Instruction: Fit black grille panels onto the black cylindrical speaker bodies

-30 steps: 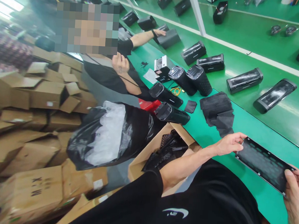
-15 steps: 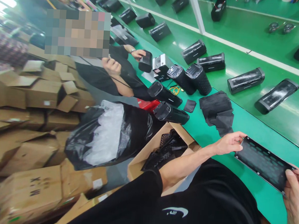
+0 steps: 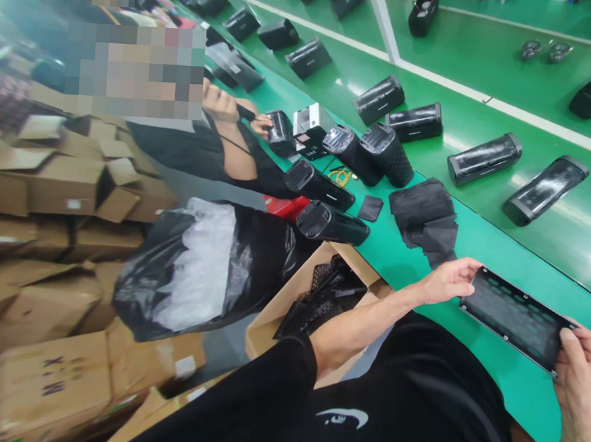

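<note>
A black speaker grille (image 3: 514,320), curved and perforated, is held above the green table with its inner side up. Thin dark mesh seems to line its inside, and small clips show along its long edges. My left hand (image 3: 452,282) pinches its left end between thumb and fingers. Closed on the right end is my right hand (image 3: 582,358), its thumb on the inner face. Beyond my left hand lies a pile of black mesh cloth pieces (image 3: 423,215). A smaller black patch (image 3: 371,208) rests beside the pile.
An open carton (image 3: 264,319) of black grilles stands left of my body, beside a black plastic bag (image 3: 135,291). Speakers (image 3: 333,223) stand and lie along the table and green conveyor (image 3: 546,123). A co-worker's hand (image 3: 220,103) holds a tool. Cartons (image 3: 66,374) fill the left.
My hands keep the grille in nearly the same pose; the view has shifted slightly. The co-worker's tool hand has moved up beside the speaker in their other hand.
</note>
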Demonstrator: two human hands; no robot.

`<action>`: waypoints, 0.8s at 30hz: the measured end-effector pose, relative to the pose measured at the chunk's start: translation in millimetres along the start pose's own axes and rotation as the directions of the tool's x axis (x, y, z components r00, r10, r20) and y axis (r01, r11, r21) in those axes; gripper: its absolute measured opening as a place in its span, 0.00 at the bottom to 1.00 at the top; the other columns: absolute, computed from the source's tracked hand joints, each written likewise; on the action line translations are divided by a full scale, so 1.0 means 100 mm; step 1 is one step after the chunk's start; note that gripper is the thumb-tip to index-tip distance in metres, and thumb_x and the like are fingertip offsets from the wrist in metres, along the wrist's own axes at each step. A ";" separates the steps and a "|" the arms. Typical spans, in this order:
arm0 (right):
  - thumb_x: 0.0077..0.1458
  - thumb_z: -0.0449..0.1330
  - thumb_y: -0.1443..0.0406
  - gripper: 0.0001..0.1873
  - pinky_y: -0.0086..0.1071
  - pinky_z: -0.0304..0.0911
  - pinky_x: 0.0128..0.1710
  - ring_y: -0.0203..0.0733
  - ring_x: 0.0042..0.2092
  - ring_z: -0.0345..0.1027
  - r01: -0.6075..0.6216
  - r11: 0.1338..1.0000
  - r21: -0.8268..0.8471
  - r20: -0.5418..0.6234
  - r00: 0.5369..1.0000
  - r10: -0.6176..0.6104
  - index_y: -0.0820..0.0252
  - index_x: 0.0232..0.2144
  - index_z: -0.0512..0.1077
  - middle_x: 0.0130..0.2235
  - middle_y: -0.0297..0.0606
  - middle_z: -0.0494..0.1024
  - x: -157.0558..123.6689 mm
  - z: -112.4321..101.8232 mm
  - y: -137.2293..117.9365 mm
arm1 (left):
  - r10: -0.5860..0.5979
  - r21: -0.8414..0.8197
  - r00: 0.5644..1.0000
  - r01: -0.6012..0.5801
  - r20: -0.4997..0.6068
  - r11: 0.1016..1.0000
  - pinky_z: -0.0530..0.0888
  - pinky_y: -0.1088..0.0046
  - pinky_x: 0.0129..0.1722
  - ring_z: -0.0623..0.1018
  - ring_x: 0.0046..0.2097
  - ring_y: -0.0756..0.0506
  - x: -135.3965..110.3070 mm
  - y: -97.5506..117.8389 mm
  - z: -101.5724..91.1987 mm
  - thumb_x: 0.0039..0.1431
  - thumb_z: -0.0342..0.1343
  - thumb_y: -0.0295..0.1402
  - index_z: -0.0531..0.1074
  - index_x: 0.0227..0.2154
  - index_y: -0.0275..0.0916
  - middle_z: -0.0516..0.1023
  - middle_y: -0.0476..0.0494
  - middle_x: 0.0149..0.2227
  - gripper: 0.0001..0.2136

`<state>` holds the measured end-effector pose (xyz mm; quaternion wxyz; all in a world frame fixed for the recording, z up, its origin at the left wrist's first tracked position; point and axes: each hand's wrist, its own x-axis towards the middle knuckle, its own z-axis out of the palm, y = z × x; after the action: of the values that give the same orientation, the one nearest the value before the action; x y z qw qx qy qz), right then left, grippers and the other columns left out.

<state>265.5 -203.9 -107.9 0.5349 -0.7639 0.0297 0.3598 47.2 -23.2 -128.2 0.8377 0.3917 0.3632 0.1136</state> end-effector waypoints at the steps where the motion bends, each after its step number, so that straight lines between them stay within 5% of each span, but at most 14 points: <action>1: 0.37 0.80 0.50 0.30 0.28 0.41 0.19 0.29 0.21 0.44 0.019 1.000 -0.007 -0.002 1.000 -0.019 0.56 0.38 0.74 0.22 0.23 0.59 0.00 0.00 0.00 | 0.005 -0.007 1.000 -0.005 -0.001 1.000 0.66 0.74 0.40 0.70 0.36 0.53 0.00 0.00 0.00 0.47 0.74 0.36 0.72 0.54 0.37 0.72 0.51 0.37 0.31; 8: 0.31 0.82 0.50 0.34 0.26 0.37 0.17 0.28 0.20 0.43 -0.036 0.999 0.031 -0.011 0.999 0.037 0.58 0.38 0.77 0.21 0.22 0.58 -0.05 0.02 -0.08 | 0.039 -0.052 0.999 -0.037 0.033 0.998 0.68 0.74 0.44 0.73 0.40 0.52 -0.02 0.02 0.00 0.48 0.75 0.36 0.72 0.54 0.37 0.74 0.48 0.41 0.30; 14: 0.25 0.85 0.48 0.39 0.25 0.52 0.19 0.31 0.24 0.58 -0.034 0.997 0.072 -0.076 0.996 0.039 0.59 0.37 0.78 0.30 0.34 0.75 -0.03 0.02 -0.05 | 0.040 -0.073 0.997 -0.035 0.067 0.997 0.68 0.74 0.46 0.73 0.42 0.51 -0.03 -0.01 -0.03 0.49 0.77 0.38 0.72 0.56 0.38 0.75 0.43 0.46 0.32; 21: 0.33 0.84 0.50 0.33 0.26 0.62 0.27 0.33 0.29 0.64 -0.010 0.995 0.097 -0.012 1.000 0.011 0.59 0.37 0.77 0.33 0.33 0.77 -0.01 -0.03 -0.01 | 0.039 -0.144 0.997 -0.029 0.069 0.989 0.69 0.76 0.42 0.74 0.40 0.52 -0.01 -0.11 -0.07 0.47 0.79 0.40 0.73 0.56 0.39 0.76 0.45 0.46 0.34; 24: 0.36 0.83 0.51 0.30 0.26 0.62 0.26 0.33 0.28 0.64 -0.014 0.998 0.054 0.050 0.999 0.012 0.58 0.36 0.76 0.32 0.31 0.76 0.05 -0.06 -0.03 | -0.084 -0.259 0.983 0.125 0.165 0.958 0.70 0.76 0.38 0.75 0.36 0.52 0.11 -0.14 -0.16 0.51 0.75 0.47 0.74 0.56 0.40 0.79 0.45 0.44 0.32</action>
<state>273.3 -205.6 -107.8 0.5536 -0.7397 0.0310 0.3813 42.0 -18.2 -151.3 0.9131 0.2625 0.2998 0.0867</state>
